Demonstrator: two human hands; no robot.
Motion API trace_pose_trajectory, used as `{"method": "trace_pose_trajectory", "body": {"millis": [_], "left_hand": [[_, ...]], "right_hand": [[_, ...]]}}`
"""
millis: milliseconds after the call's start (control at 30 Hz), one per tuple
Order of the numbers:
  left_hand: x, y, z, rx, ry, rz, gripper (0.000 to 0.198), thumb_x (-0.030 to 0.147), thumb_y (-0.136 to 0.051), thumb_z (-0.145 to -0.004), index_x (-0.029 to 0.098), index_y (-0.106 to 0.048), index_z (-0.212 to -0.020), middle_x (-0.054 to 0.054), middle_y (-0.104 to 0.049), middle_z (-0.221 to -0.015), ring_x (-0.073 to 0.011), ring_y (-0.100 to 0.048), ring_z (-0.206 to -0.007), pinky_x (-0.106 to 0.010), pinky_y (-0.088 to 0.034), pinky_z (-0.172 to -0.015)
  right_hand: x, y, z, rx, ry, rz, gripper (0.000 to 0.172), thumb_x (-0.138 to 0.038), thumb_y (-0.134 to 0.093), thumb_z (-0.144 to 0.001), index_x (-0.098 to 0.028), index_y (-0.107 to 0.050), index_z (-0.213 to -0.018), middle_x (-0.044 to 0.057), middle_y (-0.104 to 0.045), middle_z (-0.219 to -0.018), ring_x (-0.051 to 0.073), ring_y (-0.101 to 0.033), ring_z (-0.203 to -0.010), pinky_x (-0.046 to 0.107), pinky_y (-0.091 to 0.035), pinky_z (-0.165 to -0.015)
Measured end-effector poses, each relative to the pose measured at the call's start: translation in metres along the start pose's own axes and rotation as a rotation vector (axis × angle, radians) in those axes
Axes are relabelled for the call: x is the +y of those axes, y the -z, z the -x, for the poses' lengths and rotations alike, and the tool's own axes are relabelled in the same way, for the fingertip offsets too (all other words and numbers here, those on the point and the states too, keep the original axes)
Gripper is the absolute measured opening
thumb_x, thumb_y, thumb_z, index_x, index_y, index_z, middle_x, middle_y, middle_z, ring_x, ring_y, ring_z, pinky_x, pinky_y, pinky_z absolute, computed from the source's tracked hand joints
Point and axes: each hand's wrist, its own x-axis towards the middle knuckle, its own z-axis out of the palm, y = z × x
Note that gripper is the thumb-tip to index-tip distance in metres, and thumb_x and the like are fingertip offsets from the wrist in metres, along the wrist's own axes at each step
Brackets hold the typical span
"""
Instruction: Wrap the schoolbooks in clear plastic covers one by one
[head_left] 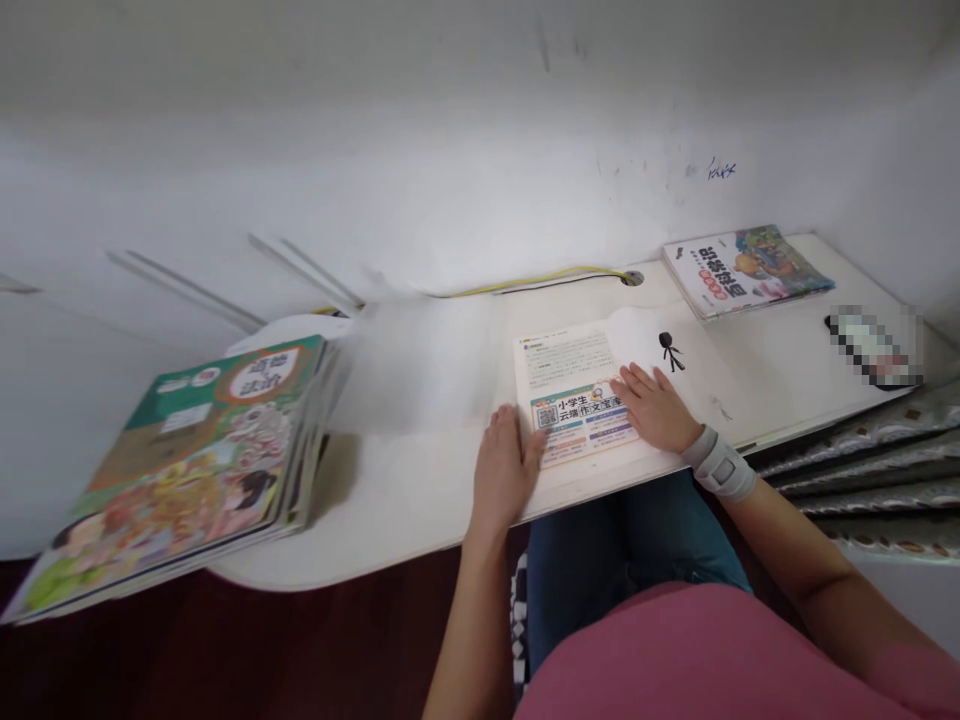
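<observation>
An open book [570, 375] lies on the white desk in front of me, with printed text, a QR code and a coloured panel on its left-hand page. My left hand [506, 465] rests at the left edge of this page, fingers extended and thumb apart. My right hand [656, 408] lies flat over the right part of the page, its fingers spread. A black stick figure [670, 352] shows on the pale surface beyond my right hand. Neither hand grips anything.
A thick stack of books [195, 460] with a green and brown cover sits at the left. Another small stack [746, 272] is at the back right. A phone [874, 347], partly pixelated, lies at the right. Yellow cable [540, 280] runs along the wall to a desk hole.
</observation>
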Motion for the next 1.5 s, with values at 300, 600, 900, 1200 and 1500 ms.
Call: {"method": "trace_pose_trajectory", "body": {"millis": [300, 600, 900, 1200, 1500], "left_hand": [[0.003, 0.004, 0.000, 0.002, 0.034, 0.077, 0.038, 0.044, -0.043, -0.088, 0.013, -0.059, -0.104, -0.021, -0.052, -0.132, -0.0330, -0.043, -0.130, -0.053, -0.034, -0.109], [0.046, 0.021, -0.007, 0.043, 0.372, 0.861, 0.045, 0.056, -0.053, -0.082, 0.017, -0.057, -0.105, -0.009, -0.068, -0.099, -0.0260, -0.063, -0.097, -0.044, -0.048, -0.091], [0.120, 0.015, -0.011, -0.113, -0.061, 0.811, 0.070, 0.066, -0.029, -0.090, 0.020, -0.038, -0.141, -0.012, -0.032, -0.153, -0.0251, -0.029, -0.141, -0.044, -0.024, -0.115], [0.122, 0.005, -0.017, -0.147, -0.393, 0.225, 0.051, 0.048, -0.029, -0.097, 0.021, -0.045, -0.137, -0.010, -0.038, -0.150, -0.0275, -0.024, -0.143, -0.055, -0.027, -0.112], [0.016, 0.001, -0.006, 0.144, 0.125, 0.079, 0.062, 0.051, -0.033, -0.094, 0.006, -0.043, -0.136, -0.024, -0.045, -0.141, -0.0332, -0.037, -0.136, -0.054, -0.032, -0.109]], "right_hand": [[-0.004, -0.003, 0.004, -0.015, -0.018, -0.027, 0.050, -0.018, -0.032, -0.092, -0.015, -0.041, -0.141, 0.012, -0.034, -0.152, 0.027, -0.027, -0.141, 0.052, -0.025, -0.110], [-0.012, -0.007, 0.002, 0.024, -0.053, -0.069, 0.048, -0.016, -0.036, -0.091, -0.013, -0.045, -0.138, 0.016, -0.036, -0.150, 0.030, -0.027, -0.141, 0.055, -0.022, -0.111], [-0.010, 0.028, 0.003, 0.366, -0.116, -0.976, 0.064, -0.052, -0.009, -0.096, -0.015, -0.045, -0.135, 0.015, -0.064, -0.121, 0.024, -0.058, -0.115, 0.046, -0.045, -0.099], [0.047, 0.063, 0.057, 0.263, -0.340, -1.003, 0.068, -0.034, -0.052, -0.081, -0.018, -0.034, -0.144, 0.000, -0.063, -0.070, 0.017, -0.056, -0.056, 0.041, -0.059, -0.059], [0.112, 0.019, 0.111, 0.341, -0.565, -0.335, 0.045, -0.027, -0.045, -0.077, -0.015, -0.065, -0.115, 0.007, -0.067, -0.080, 0.017, -0.057, -0.058, 0.038, -0.053, -0.065]]}}
